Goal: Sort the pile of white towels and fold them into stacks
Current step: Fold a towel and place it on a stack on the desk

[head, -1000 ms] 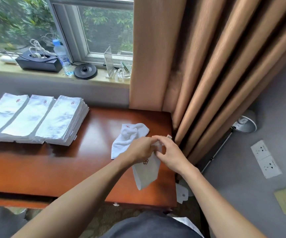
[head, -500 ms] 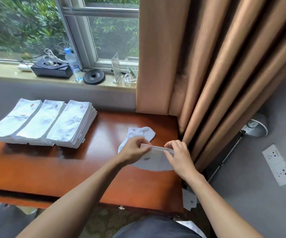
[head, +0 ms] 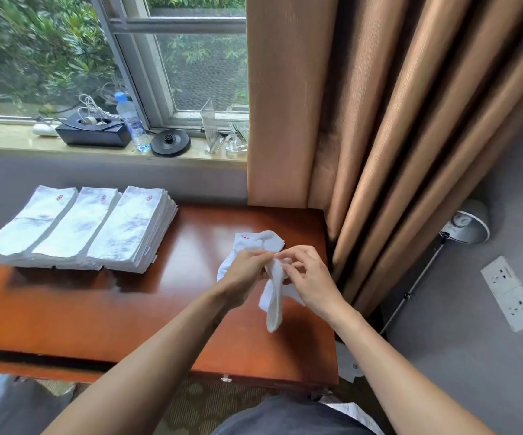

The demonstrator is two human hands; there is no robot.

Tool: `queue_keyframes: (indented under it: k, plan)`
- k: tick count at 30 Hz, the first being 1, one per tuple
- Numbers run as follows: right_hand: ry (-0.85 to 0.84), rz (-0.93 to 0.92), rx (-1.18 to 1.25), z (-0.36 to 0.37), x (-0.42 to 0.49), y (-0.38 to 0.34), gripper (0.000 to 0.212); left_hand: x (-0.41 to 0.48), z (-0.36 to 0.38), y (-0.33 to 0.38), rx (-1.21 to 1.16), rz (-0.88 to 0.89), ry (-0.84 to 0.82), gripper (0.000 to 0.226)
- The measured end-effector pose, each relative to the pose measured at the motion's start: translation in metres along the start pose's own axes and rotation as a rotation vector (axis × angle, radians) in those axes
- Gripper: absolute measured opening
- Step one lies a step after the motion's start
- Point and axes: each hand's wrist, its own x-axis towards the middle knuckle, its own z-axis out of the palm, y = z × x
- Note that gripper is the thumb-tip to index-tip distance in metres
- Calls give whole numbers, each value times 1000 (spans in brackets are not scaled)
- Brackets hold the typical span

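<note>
A small white towel (head: 273, 301) hangs bunched between my two hands over the right part of the wooden table (head: 97, 309). My left hand (head: 246, 271) grips its upper edge from the left, and my right hand (head: 312, 277) pinches the same edge from the right, the hands almost touching. Behind them a crumpled white towel (head: 258, 241) with a red logo lies on the table. Three stacks of folded white towels (head: 81, 229) sit side by side at the table's back left.
Brown curtains (head: 363, 120) hang right of the table. On the windowsill (head: 18, 141) are a black box, a water bottle (head: 129, 120), a round black base and clear holders. A lamp (head: 467, 222) and wall sockets (head: 511, 293) are at the right.
Half a second ago the towel was stretched flat between my hands. My hands have come together, and the towel now hangs bunched and folded lengthwise.
</note>
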Motion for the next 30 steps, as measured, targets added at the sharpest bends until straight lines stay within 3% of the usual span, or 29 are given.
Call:
queue_keyframes:
  k: [3, 6, 10, 20, 30]
  plan:
    - [-35, -9, -11, -3, 1, -2, 18, -4, -8, -1, -142, -48, -80, 30]
    - [-34, 24, -30, -6, 5, -3, 5, -8, -10, -2, -124, -39, -94, 24]
    - [-23, 31, -68, -3, 4, -1, 9, -10, -4, -8, -69, 13, -69, 21]
    - [-19, 48, -105, -6, 8, 0, 12, -10, 2, 0, 466, 250, 142, 22]
    - [-25, 57, -151, -8, 19, -4, 15, -13, 1, 14, 630, 321, 148, 24]
